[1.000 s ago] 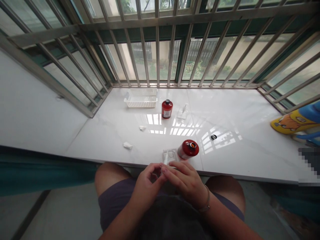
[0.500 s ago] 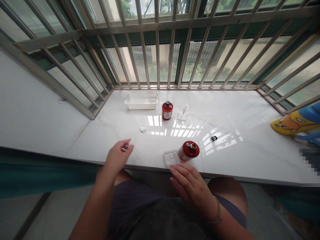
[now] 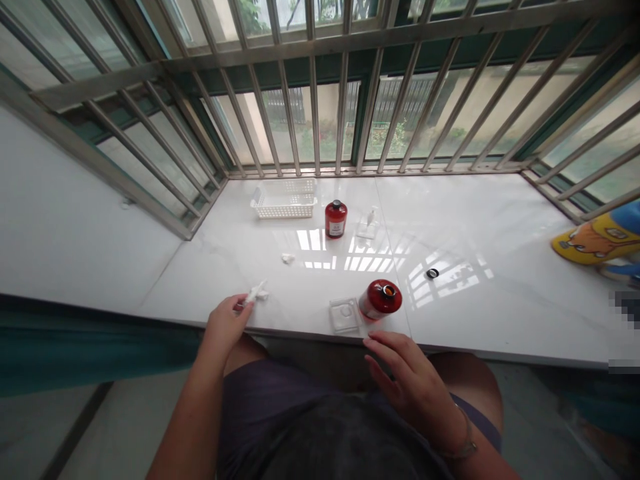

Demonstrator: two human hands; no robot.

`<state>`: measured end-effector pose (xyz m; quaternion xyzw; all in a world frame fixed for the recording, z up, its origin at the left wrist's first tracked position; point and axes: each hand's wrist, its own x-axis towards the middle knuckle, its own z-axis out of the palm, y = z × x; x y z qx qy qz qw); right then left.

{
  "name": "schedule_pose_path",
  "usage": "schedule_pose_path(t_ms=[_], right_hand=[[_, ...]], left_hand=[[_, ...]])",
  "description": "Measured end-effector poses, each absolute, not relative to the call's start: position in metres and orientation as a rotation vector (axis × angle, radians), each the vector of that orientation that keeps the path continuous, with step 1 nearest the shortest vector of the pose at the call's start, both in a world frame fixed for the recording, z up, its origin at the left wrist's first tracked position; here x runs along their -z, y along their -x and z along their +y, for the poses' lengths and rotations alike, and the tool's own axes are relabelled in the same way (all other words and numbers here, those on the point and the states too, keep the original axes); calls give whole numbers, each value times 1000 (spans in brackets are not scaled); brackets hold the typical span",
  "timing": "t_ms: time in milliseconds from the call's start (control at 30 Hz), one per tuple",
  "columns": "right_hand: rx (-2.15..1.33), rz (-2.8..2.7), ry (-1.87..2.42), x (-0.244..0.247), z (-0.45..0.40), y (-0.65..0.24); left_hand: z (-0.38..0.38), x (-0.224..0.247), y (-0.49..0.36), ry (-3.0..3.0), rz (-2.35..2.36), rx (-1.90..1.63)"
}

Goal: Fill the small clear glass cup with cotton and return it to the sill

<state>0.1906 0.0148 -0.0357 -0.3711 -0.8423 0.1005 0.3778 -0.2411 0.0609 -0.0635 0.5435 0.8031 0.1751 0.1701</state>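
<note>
My left hand (image 3: 225, 325) is closed, thumb and fingers pinching a crumpled white tissue (image 3: 258, 293) just above or on the left part of the sill. My right hand (image 3: 407, 373) holds nothing; its fingers are stretched out and slightly apart at the front edge. Nearest to it stands a red bottle (image 3: 381, 300) with its mouth uncovered. Against this bottle's left side is a clear square container (image 3: 344, 315). A small black cap (image 3: 433, 273) lies to the right of the bottle.
Farther back stand a second red bottle (image 3: 336, 220) with a black cap, a clear pump-topped item (image 3: 369, 225) and a white perforated basket (image 3: 285, 211). A small white scrap (image 3: 287, 259) lies mid-sill. At right is a yellow and blue container (image 3: 597, 239). Metal bars (image 3: 345, 113) close off the window.
My left hand has moved slightly left and down, and the white tissue now shows clearly at its fingertips. My right hand has drawn back to the right, away from the clear container.
</note>
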Motion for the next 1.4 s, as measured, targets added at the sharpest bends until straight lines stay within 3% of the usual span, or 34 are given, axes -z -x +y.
schedule_pose_path(t_ms=[500, 667, 800, 1100, 1400], right_hand=[[-386, -2073, 959, 43, 18, -189], [-361, -1837, 1213, 41, 22, -193], [-303, -1669, 1340, 40, 32, -200], [-722, -1565, 1372, 69, 66, -209], [-898, -1415, 1386, 91, 93, -189]], left_hand=[[50, 61, 242, -1596, 2307, -750], [38, 38, 197, -1645, 2243, -926], [33, 36, 141, -1889, 1866, -1039], [41, 72, 51, -1900, 1529, -865], [67, 87, 42, -1831, 1526, -849]])
